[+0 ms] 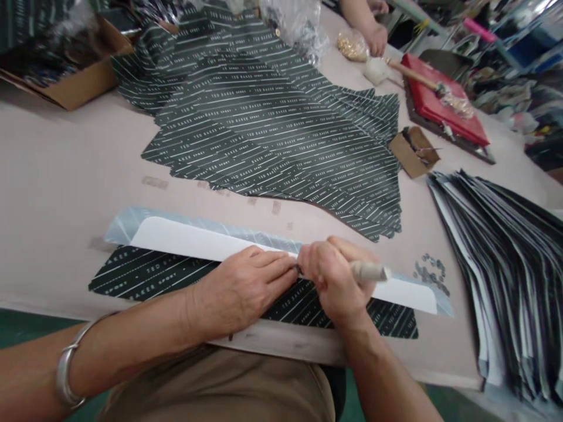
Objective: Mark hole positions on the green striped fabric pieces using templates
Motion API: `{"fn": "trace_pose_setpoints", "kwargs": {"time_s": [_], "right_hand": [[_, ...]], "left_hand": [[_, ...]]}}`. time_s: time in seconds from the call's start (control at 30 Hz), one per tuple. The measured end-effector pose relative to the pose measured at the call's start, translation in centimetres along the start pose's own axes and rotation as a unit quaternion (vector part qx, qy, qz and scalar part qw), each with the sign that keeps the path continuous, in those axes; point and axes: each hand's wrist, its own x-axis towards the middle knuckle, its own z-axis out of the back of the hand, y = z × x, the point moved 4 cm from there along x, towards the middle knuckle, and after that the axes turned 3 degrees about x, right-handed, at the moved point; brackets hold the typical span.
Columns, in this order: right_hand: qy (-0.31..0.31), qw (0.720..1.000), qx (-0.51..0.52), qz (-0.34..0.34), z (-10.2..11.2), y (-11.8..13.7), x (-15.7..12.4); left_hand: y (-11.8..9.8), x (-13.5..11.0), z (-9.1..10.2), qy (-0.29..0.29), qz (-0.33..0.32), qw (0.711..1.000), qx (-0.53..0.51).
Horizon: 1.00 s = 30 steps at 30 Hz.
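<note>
My left hand (246, 287) lies with fingers outstretched and together, pressing along the edge of a white stiff strip (176, 237) on a dark printed fabric piece (145, 272). The fabric's pale blue-grey back shows folded up beyond the strip. My right hand (336, 278) is closed around a tool with a pale, thick handle (369, 272), perhaps an awl. Its handle end points right. The tool's working end, beside my left fingertips, is mostly hidden by my fingers. Small metal rings or eyelets (431, 272) are scattered right of the strip.
Overlapping printed fabric pieces (264, 123) spread across the table beyond. A thick stack of dark and white pieces (510, 281) lies right. Also there are a small cardboard box (414, 151), a red pad (444, 99), a left carton (74, 82) and another person's hand (376, 38).
</note>
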Motion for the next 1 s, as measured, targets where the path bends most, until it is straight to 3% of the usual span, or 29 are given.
{"fn": "trace_pose_setpoints", "kwargs": {"time_s": [0.1,0.3,0.47,0.6,0.73,0.83,0.93,1.0], "right_hand": [[-0.021,0.999,0.002,-0.032,-0.5,0.5,2.1],[0.058,0.993,-0.083,-0.068,-3.8,1.3,4.0],[0.067,0.988,-0.139,-0.019,-4.3,1.7,3.4],[0.077,0.983,-0.166,0.025,-3.3,1.8,2.7],[0.025,0.998,-0.057,-0.019,-0.7,1.4,2.6],[-0.025,0.995,0.092,0.004,0.6,1.8,2.5],[-0.051,0.985,0.165,0.032,0.3,1.7,1.5],[-0.051,0.987,0.155,-0.001,-0.3,1.1,1.0]], "left_hand": [[0.1,0.0,-0.2,0.02,0.001,1.0,0.009],[0.1,-0.1,-0.3,0.01,-0.001,1.0,0.006],[0.1,-0.2,-0.9,0.008,-0.004,1.0,0.015],[0.2,-0.2,-0.7,0.017,-0.001,0.999,0.03],[0.2,-0.1,-0.3,0.028,-0.01,0.999,0.011],[0.3,-0.1,-0.1,0.015,0.002,1.0,0.008],[0.1,-0.1,-0.1,0.014,0.005,1.0,0.012],[0.0,-0.1,0.0,0.018,0.001,1.0,0.017]]}}
